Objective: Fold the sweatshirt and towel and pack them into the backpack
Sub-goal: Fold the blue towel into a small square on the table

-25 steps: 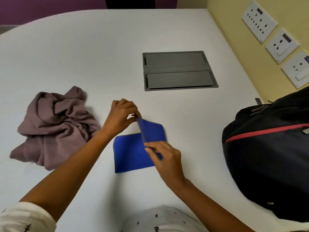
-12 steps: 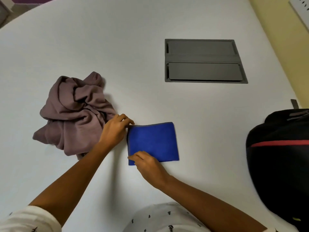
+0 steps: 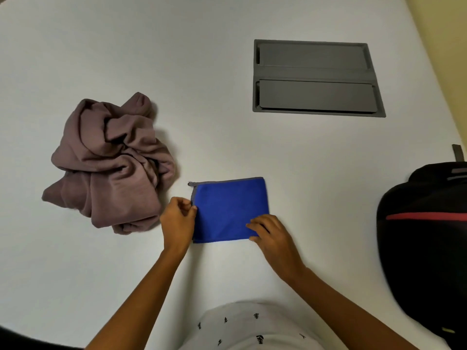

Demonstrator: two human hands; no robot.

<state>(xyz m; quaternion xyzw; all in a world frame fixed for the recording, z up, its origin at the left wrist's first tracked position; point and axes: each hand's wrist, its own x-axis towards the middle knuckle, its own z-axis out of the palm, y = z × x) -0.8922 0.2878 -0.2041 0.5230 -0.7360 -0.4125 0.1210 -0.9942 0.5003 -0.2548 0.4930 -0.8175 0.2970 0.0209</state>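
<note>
Towel [image 3: 228, 209], mid-frame: lifted flap now flat, fold complete. Left hand [image 3: 178, 219] pinches left edge; right hand [image 3: 274, 236] on lower-right corner, grip unclear.

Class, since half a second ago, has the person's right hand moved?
Yes. The right hand has shifted right, from the near-left corner of the blue towel to its near-right corner, now below the left end of the grey hatch.
</note>
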